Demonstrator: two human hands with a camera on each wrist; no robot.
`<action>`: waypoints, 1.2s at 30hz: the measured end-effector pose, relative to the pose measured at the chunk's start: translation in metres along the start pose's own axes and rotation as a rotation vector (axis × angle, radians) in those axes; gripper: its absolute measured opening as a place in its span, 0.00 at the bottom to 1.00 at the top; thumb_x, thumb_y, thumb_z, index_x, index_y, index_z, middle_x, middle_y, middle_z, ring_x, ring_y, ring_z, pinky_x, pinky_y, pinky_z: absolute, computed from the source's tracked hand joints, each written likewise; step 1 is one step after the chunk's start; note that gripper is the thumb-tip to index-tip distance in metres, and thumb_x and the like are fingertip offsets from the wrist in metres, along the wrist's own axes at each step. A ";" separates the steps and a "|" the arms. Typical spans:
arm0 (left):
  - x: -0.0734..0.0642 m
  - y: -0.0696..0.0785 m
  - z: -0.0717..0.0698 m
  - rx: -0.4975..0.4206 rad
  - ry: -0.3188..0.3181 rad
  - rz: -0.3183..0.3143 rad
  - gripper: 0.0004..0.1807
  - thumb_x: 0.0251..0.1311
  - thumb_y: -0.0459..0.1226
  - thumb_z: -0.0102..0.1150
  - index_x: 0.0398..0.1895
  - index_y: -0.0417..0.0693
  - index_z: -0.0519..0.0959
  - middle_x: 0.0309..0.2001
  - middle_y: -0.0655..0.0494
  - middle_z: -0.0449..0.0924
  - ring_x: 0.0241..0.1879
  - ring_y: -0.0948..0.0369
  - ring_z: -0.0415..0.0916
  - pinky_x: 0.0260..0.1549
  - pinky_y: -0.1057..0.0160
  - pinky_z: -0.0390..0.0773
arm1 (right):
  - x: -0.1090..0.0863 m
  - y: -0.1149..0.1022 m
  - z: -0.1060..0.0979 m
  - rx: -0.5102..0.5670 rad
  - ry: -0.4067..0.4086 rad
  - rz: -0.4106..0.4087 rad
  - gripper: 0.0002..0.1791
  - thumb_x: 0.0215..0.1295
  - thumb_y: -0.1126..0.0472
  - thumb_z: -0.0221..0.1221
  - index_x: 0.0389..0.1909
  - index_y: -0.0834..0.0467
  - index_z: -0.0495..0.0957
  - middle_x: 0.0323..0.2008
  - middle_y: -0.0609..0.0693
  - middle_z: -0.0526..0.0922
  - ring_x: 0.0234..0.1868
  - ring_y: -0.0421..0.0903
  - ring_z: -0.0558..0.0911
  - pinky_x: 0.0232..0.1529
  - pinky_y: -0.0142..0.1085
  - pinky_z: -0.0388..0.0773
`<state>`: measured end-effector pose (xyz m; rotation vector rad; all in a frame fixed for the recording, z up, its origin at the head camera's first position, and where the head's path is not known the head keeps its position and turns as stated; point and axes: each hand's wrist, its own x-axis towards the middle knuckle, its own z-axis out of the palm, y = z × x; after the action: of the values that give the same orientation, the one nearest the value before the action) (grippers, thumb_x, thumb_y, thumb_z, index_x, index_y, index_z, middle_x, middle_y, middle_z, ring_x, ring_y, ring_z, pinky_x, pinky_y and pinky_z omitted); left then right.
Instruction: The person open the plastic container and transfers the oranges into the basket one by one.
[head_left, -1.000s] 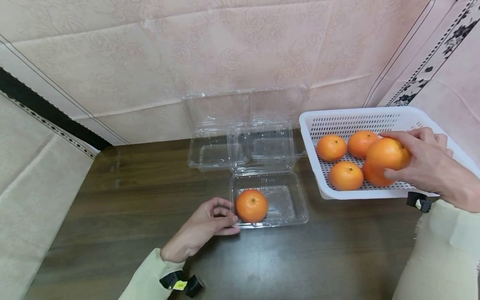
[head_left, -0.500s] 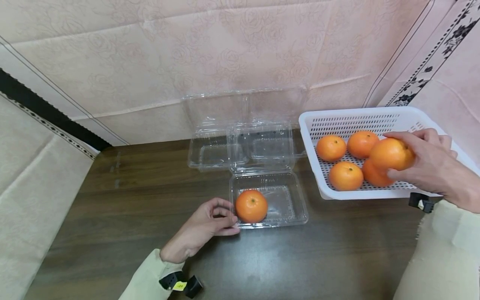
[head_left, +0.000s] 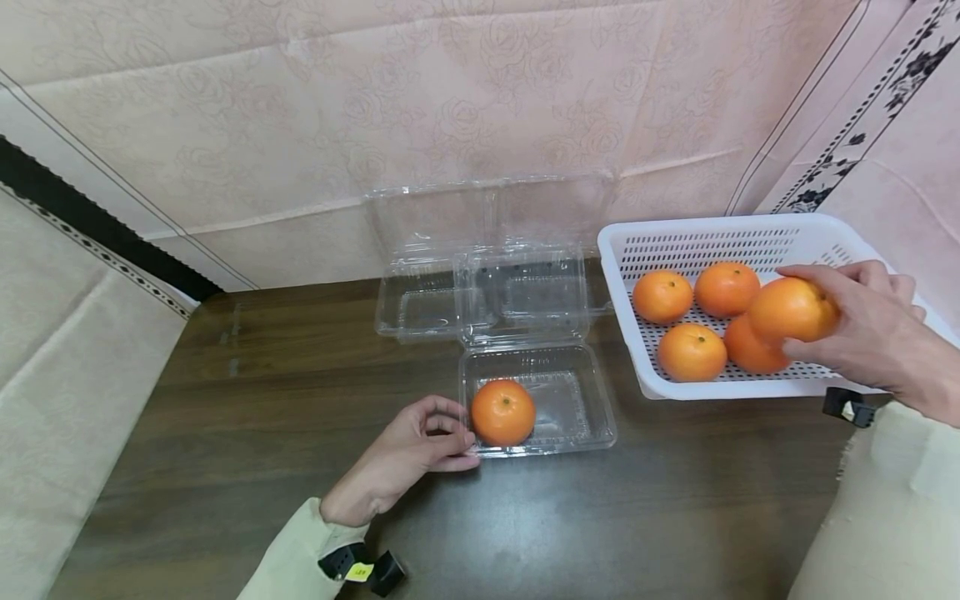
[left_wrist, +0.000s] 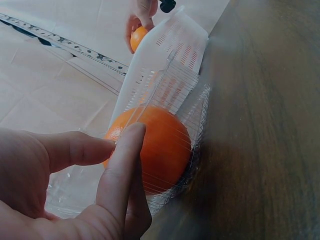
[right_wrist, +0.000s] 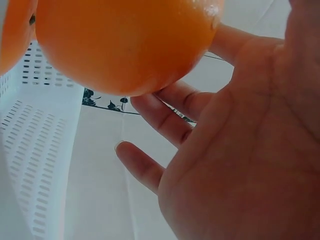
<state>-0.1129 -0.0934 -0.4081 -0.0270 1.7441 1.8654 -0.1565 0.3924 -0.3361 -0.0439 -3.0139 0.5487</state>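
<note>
In the head view, my left hand (head_left: 408,446) pinches the near left corner rim of an open clear plastic clamshell box (head_left: 573,400). One orange (head_left: 503,412) sits in the left half of the box's base, right beside those fingers. The left wrist view shows the thumb and a finger (left_wrist: 75,148) meeting at the rim, with that orange behind the clear wall. Over the right side of a white perforated basket (head_left: 652,386), my right hand (head_left: 873,325) grips another orange (head_left: 793,310) between thumb and fingers. Several oranges lie below it, one (head_left: 752,346) partly hidden.
Behind the box base, more clear plastic containers (head_left: 420,304) stand with lids raised against the cloth-covered wall (head_left: 315,142). The basket stands at the right on the brown wooden table (head_left: 300,367), close to the wall.
My right hand has shifted slightly to the right with the orange, showing more of the oranges beneath. The left hand and the box stay where they were.
</note>
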 end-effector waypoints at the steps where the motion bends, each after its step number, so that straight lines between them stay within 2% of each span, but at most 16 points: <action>1: 0.000 0.000 0.000 0.002 0.002 -0.002 0.24 0.68 0.28 0.60 0.63 0.31 0.64 0.44 0.46 0.78 0.42 0.58 0.85 0.52 0.57 0.88 | 0.000 0.001 0.000 0.000 0.002 0.001 0.44 0.53 0.60 0.73 0.70 0.61 0.63 0.57 0.78 0.54 0.58 0.77 0.47 0.38 0.62 0.53; 15: 0.000 -0.001 -0.001 0.013 0.012 -0.008 0.25 0.68 0.29 0.61 0.63 0.32 0.64 0.44 0.46 0.78 0.42 0.58 0.86 0.51 0.57 0.89 | -0.004 0.010 0.001 0.014 -0.009 0.050 0.43 0.54 0.62 0.71 0.70 0.62 0.61 0.57 0.79 0.51 0.57 0.78 0.46 0.36 0.61 0.54; 23: 0.002 -0.002 0.002 -0.003 0.018 -0.012 0.24 0.68 0.27 0.61 0.63 0.32 0.65 0.45 0.44 0.78 0.42 0.57 0.85 0.51 0.56 0.89 | -0.006 0.017 0.000 0.016 -0.007 0.076 0.45 0.53 0.64 0.71 0.71 0.66 0.60 0.59 0.81 0.49 0.59 0.77 0.44 0.37 0.62 0.58; 36: 0.002 -0.001 0.002 -0.003 0.025 -0.011 0.23 0.68 0.27 0.60 0.62 0.32 0.65 0.44 0.45 0.78 0.42 0.57 0.85 0.51 0.56 0.89 | -0.003 0.025 0.000 0.000 0.013 0.109 0.46 0.55 0.63 0.70 0.72 0.67 0.58 0.58 0.82 0.48 0.57 0.78 0.45 0.38 0.63 0.54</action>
<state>-0.1134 -0.0912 -0.4096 -0.0616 1.7551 1.8671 -0.1533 0.4159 -0.3457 -0.2116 -3.0128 0.5550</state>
